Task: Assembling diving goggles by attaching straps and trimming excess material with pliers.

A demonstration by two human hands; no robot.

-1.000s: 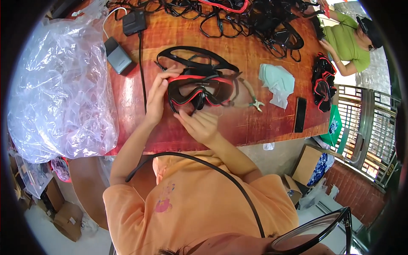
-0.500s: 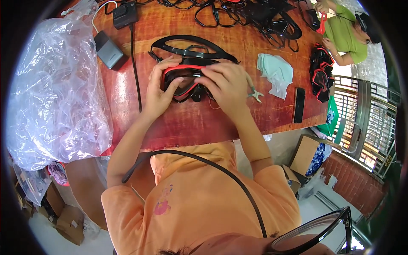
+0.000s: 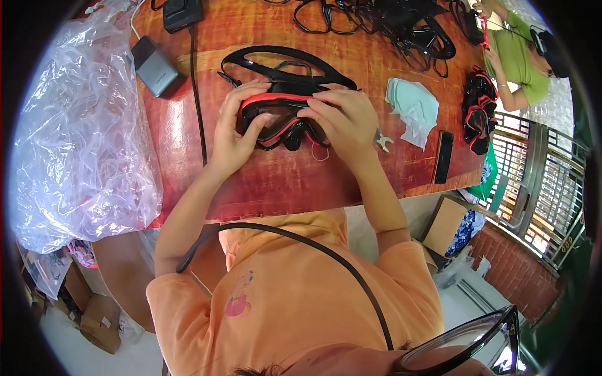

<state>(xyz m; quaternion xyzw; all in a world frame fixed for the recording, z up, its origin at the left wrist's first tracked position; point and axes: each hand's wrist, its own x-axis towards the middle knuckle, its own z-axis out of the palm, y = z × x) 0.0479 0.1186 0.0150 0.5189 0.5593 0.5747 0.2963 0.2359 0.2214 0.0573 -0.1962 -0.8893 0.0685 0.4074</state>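
Observation:
Between my hands is a black diving mask with a red rim, its lenses toward me and its nose piece low in the middle. My left hand grips the mask's left side, thumb over the lens edge and fingers at the top rim. On the other side my right hand holds it, fingertips at the upper right rim and lens. The black strap loops out on the table beyond the mask. A pair of pliers lies right of my right hand, partly hidden by it.
A heap of clear plastic bags covers the table's left. Beside it sit a grey power bank and a black cable. Pale green cloths, a dark phone and more masks lie right. Black straps pile up behind; a person in green works far right.
My right hand has shifted slightly right along the mask's rim, and more of the right lens shows. The left hand keeps its grip. The whole view has moved a little.

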